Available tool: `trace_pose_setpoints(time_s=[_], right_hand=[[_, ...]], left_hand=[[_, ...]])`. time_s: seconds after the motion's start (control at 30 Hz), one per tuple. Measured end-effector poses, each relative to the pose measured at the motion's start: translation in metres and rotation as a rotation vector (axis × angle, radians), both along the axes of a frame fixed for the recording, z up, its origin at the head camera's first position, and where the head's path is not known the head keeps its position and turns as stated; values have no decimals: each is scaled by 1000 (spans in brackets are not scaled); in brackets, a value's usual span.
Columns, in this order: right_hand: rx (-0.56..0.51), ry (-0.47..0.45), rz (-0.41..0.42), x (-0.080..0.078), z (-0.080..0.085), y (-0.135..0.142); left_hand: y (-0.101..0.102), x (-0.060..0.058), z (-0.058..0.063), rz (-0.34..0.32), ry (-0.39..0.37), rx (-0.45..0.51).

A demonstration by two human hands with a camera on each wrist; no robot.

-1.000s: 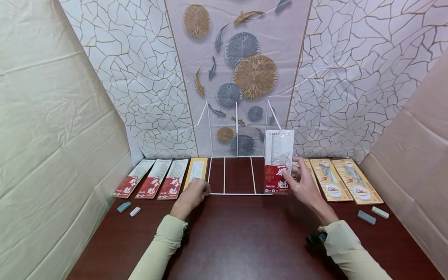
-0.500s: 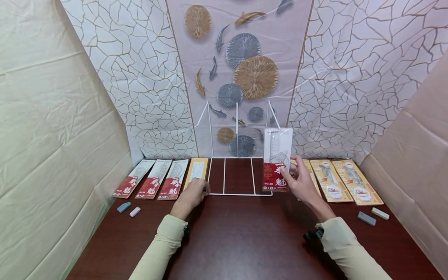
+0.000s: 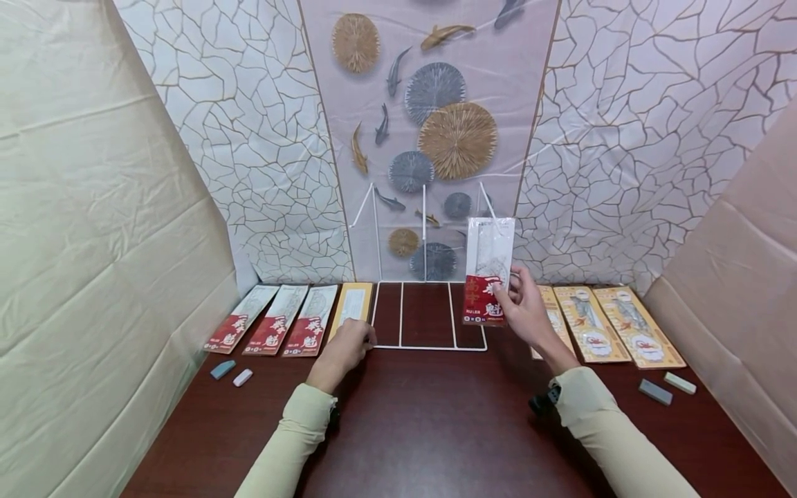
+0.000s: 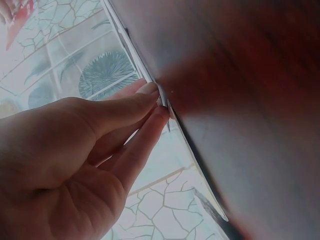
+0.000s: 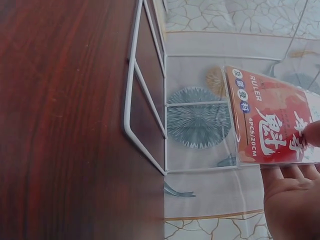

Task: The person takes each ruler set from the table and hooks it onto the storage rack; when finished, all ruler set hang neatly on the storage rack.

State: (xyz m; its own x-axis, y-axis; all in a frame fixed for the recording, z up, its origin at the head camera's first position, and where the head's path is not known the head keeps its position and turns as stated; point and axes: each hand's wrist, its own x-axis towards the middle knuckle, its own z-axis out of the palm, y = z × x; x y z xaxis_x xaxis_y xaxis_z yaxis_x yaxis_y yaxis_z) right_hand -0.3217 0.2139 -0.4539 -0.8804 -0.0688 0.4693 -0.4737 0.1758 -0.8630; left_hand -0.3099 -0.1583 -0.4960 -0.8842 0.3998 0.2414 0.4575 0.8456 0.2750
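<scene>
Brown table (image 3: 411,429) | ruler pack (image 3: 482,271) — covers white rack's (image 3: 401,315) rear right corner

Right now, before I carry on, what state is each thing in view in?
Held ruler pack: upright, off the table
Right hand: gripping that pack
White wire rack: standing on the table
Left hand: pinching the rack's edge
Three other ruler packs: lying side by side
Yellow pack: lying, partly hidden by left hand
Three orange packs: lying, one partly hidden
Blue block, white block: lying apart
Gray block, pale green block: lying
</scene>
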Motion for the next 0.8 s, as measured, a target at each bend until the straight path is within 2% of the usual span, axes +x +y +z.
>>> trace_pose_setpoints(time_s=[0.2, 0.5, 0.6, 0.8], right_hand=[[-10, -20, -35, -16, 3, -6], [23, -94, -103, -21, 28, -14], [48, -97, -125, -22, 28, -15], [51, -91, -117, -26, 24, -14]], left_hand=[[1, 0, -1, 12, 3, -6], [3, 4, 0, 30, -9, -16], [3, 4, 0, 23, 1, -12], [3, 5, 0, 6, 43, 3]])
